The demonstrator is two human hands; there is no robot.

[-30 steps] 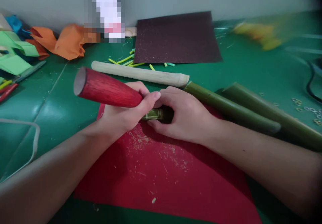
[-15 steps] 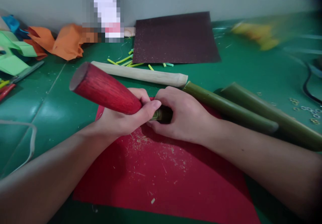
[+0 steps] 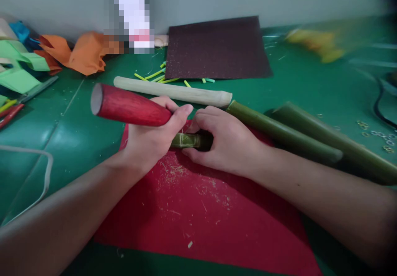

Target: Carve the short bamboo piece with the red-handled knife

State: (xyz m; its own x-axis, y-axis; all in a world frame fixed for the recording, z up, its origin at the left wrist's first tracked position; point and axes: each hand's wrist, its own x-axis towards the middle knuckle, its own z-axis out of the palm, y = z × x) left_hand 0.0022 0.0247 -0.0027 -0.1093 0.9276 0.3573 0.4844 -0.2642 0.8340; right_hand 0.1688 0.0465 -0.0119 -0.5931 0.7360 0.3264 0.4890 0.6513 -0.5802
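Observation:
My left hand (image 3: 151, 137) is closed round a thick red wooden handle (image 3: 130, 105) that tapers into the fist. Its wide flat end points up to the left, and the tool's working end is hidden. Close beside it, my right hand (image 3: 229, 139) grips a short green bamboo piece (image 3: 187, 140) from the right, thumb on the near side and fingers on the far side. Pale lines are cut into the bamboo's surface. Both hands are over a red sheet (image 3: 217, 226), where fine pale shavings lie scattered.
A pale bamboo stick (image 3: 173, 92) and two green bamboo lengths (image 3: 288, 133) lie behind and to the right. A dark brown sheet (image 3: 217, 48) stands farther back. Orange paper (image 3: 88, 54), green paper (image 3: 18, 67) and red-handled scissors (image 3: 12, 114) are at left.
My left hand has shifted slightly up and left, exposing more of the cut bamboo. The red handle has tilted closer to level. My right hand stays in place.

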